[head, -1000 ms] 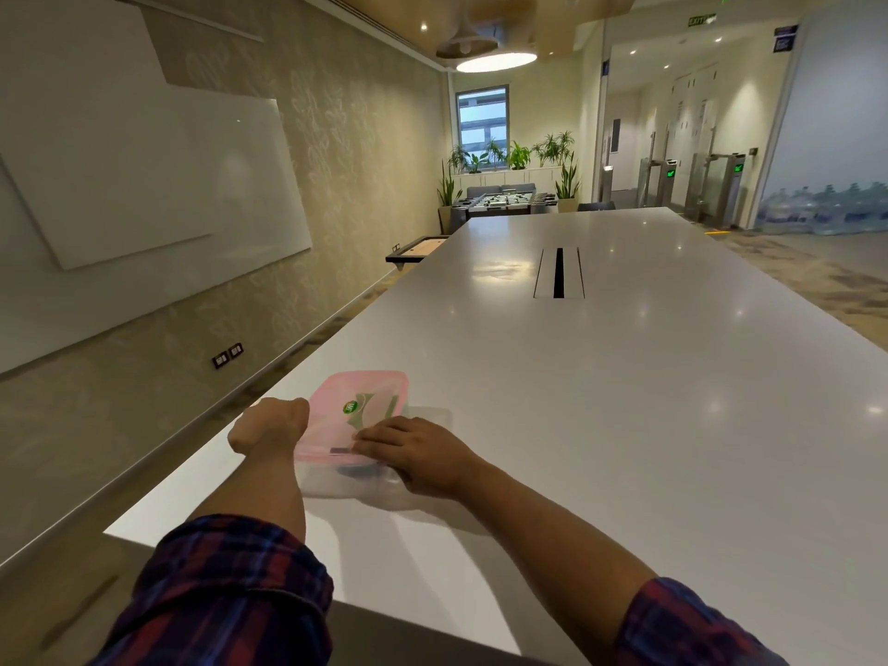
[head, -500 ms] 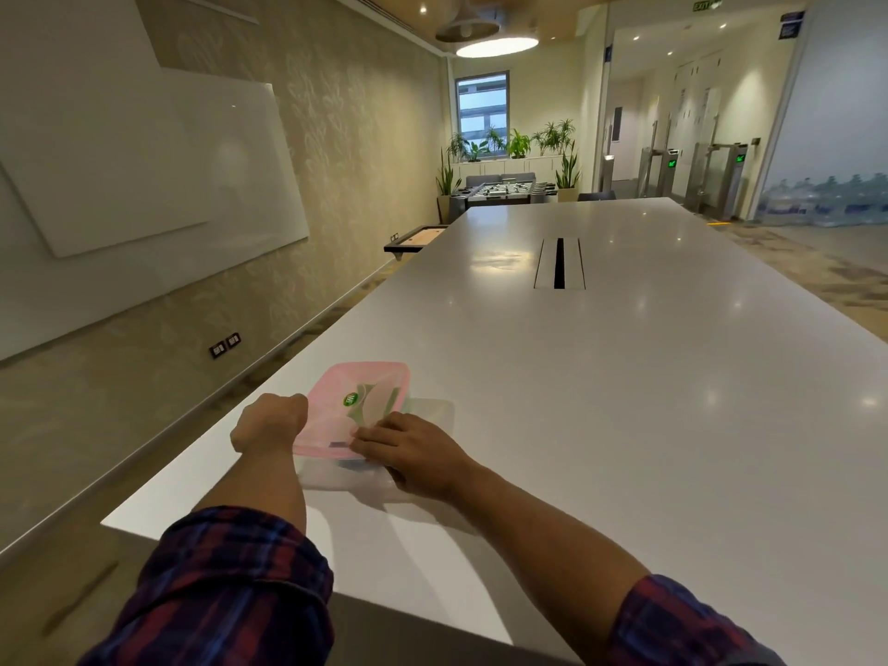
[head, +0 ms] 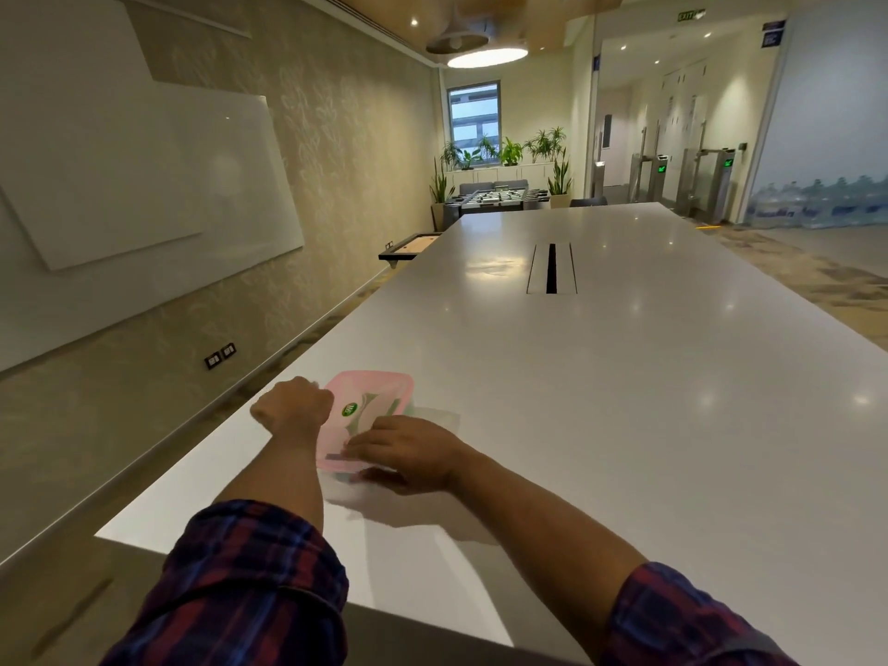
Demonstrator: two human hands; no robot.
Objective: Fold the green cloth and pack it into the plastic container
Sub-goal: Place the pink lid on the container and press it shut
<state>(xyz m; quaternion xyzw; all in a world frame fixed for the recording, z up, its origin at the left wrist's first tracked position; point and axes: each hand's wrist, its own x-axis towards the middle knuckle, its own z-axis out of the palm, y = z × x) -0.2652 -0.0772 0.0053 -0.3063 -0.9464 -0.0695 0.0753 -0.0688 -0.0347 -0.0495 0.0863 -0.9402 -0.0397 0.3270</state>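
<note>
A clear plastic container (head: 439, 416) sits near the table's left front corner with a pink lid (head: 384, 389) lying on top of it. The lid carries a round green sticker (head: 350, 409). Pale green cloth (head: 382, 410) shows dimly through the lid. My left hand (head: 293, 408) is curled on the lid's left edge. My right hand (head: 408, 451) lies on the near right part of the lid, fingers on top and thumb against the container's near side. Most of the container's front is hidden by my hands.
The long white table (head: 600, 401) stretches ahead, with a cable slot (head: 551, 269) in its middle. Its left edge (head: 250, 425) runs close beside the container. A whiteboard (head: 144, 185) hangs on the left wall. Plants and a foosball table stand at the far end.
Both hands stay on the lid and container in much the same grip. Only my view has shifted a little.
</note>
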